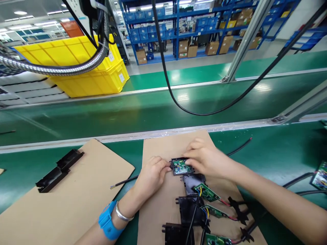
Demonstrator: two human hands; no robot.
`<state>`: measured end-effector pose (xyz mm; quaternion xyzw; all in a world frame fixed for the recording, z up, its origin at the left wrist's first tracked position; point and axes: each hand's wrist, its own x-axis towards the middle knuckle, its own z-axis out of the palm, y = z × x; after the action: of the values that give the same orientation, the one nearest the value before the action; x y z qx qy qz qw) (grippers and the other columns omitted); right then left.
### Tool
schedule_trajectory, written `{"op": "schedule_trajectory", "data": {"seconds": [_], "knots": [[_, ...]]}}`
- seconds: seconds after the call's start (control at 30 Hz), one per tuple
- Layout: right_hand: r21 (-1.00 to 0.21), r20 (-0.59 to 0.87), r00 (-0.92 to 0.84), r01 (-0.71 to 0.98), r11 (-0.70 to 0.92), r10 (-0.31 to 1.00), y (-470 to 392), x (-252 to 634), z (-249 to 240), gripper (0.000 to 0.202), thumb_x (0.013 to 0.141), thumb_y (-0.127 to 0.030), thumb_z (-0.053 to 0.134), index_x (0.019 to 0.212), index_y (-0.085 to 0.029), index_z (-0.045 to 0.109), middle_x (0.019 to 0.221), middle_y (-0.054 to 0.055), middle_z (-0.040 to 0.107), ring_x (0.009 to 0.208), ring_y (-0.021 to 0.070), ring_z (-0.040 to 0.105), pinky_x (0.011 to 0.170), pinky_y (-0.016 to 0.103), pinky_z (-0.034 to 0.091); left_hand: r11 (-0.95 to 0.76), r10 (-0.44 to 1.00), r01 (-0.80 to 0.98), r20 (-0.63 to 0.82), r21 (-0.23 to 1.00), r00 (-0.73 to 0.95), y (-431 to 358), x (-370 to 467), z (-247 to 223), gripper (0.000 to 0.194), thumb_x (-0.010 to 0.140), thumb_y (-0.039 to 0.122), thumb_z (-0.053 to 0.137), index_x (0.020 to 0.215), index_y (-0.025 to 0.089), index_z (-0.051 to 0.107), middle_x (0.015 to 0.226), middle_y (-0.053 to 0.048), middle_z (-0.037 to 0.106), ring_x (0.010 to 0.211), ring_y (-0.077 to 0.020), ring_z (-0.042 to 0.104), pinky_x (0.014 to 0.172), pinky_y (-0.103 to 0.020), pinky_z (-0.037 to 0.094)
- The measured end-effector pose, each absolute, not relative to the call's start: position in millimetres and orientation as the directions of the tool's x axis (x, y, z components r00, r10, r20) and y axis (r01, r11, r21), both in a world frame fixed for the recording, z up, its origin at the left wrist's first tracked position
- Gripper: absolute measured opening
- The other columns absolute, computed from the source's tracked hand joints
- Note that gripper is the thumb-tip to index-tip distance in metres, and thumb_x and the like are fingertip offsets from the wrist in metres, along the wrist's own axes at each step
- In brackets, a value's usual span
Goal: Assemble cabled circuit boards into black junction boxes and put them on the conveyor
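A green circuit board [182,167] lies in a small black plastic housing [174,173] on brown cardboard. At the housing's left end, my left hand [154,173] is closed on a black cable [125,182], whose stripped end sticks out to the left. My right hand [204,158] is closed at the board's right edge, thumb and finger pinched there; the fingertips partly cover it. Just below stands another open black housing [191,182], with a wired circuit board [207,192] tilted out over its right side.
More black housings [190,209] and wired boards line the cardboard sheet [155,211] toward me. Two black housings [60,170] lie on the left cardboard [84,204]. A black cable [199,114] hangs in a loop ahead. Yellow crates [89,78] stand behind the metal rail.
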<state>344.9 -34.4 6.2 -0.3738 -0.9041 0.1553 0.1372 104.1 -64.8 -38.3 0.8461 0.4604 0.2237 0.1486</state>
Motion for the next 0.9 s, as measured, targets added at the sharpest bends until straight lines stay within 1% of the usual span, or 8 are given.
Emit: {"op": "schedule_trajectory", "data": {"seconds": [0.1,0.23,0.33,0.37,0.57,0.77,0.83,0.9], "knots": [[-0.423,0.124,-0.597,0.690,0.587,0.792,-40,382,4,0.023,0.091,-0.022,0.059,0.110,-0.017,0.071,0.101,0.009,0.065,0.100,0.0239,0.053,0.088,0.037,0.045,-0.536,0.841,0.701,0.226,0.470,0.492,-67,99,-33,0.011,0.091,0.019,0.059,0.101,0.020,0.064,0.099,-0.004,0.067,0.094,-0.0194,0.061,0.086,-0.035,0.052],[-0.443,0.044,-0.591,0.711,0.546,0.805,-50,406,-13,0.030,0.086,-0.026,0.067,0.115,-0.017,0.068,0.104,0.010,0.064,0.104,0.0255,0.053,0.089,0.038,0.046,-0.529,0.844,0.715,0.197,0.458,0.498,-70,95,-28,0.013,0.088,0.018,0.060,0.100,0.021,0.063,0.099,-0.004,0.065,0.095,-0.0212,0.059,0.085,-0.037,0.051],[-0.413,0.143,-0.590,0.694,0.589,0.795,-45,404,-23,0.012,0.090,-0.021,0.060,0.095,-0.017,0.069,0.091,0.008,0.064,0.092,0.0229,0.055,0.083,0.037,0.046,-0.516,0.853,0.745,0.175,0.422,0.491,-69,94,-27,0.010,0.089,0.016,0.056,0.094,0.021,0.063,0.093,-0.003,0.064,0.091,-0.0207,0.060,0.082,-0.036,0.051],[-0.403,0.179,-0.585,0.690,0.601,0.791,-40,403,-23,0.012,0.091,-0.020,0.056,0.090,-0.017,0.068,0.088,0.007,0.064,0.089,0.0221,0.055,0.081,0.036,0.046,-0.509,0.858,0.757,0.174,0.410,0.483,-66,94,-25,0.011,0.090,0.016,0.054,0.093,0.021,0.063,0.092,-0.003,0.064,0.088,-0.0203,0.061,0.080,-0.035,0.051],[-0.364,0.292,-0.573,0.674,0.643,0.765,7,399,0,0.015,0.091,-0.015,0.049,0.089,-0.017,0.063,0.088,0.008,0.063,0.088,0.0232,0.054,0.080,0.037,0.042,-0.455,0.889,0.823,0.235,0.342,0.394,-34,98,4,0.014,0.092,0.015,0.048,0.096,0.020,0.060,0.095,-0.005,0.060,0.086,-0.0211,0.060,0.075,-0.035,0.050],[-0.361,0.193,-0.646,0.653,0.666,0.738,0,402,-2,0.014,0.087,-0.010,0.051,0.083,-0.017,0.062,0.081,0.006,0.062,0.081,0.0215,0.055,0.073,0.034,0.043,-0.486,0.874,0.800,0.202,0.353,0.441,-34,97,-5,0.016,0.089,0.010,0.048,0.092,0.021,0.058,0.091,-0.003,0.060,0.082,-0.0179,0.060,0.071,-0.030,0.050],[-0.362,0.149,-0.662,0.654,0.664,0.734,-9,400,-5,0.012,0.085,-0.011,0.054,0.081,-0.017,0.063,0.080,0.005,0.063,0.080,0.0215,0.056,0.073,0.034,0.043,-0.500,0.866,0.788,0.186,0.361,0.464,-42,98,-13,0.017,0.088,0.010,0.050,0.098,0.020,0.058,0.095,-0.004,0.060,0.086,-0.0191,0.059,0.076,-0.032,0.051],[-0.355,0.119,-0.681,0.651,0.671,0.723,-17,394,-4,0.009,0.084,-0.014,0.059,0.086,-0.018,0.067,0.084,0.006,0.063,0.084,0.0224,0.056,0.077,0.035,0.043,-0.531,0.846,0.767,0.178,0.360,0.502,-51,101,-15,0.028,0.085,0.010,0.052,0.111,0.019,0.057,0.106,-0.007,0.058,0.098,-0.0218,0.057,0.086,-0.037,0.050]]}}
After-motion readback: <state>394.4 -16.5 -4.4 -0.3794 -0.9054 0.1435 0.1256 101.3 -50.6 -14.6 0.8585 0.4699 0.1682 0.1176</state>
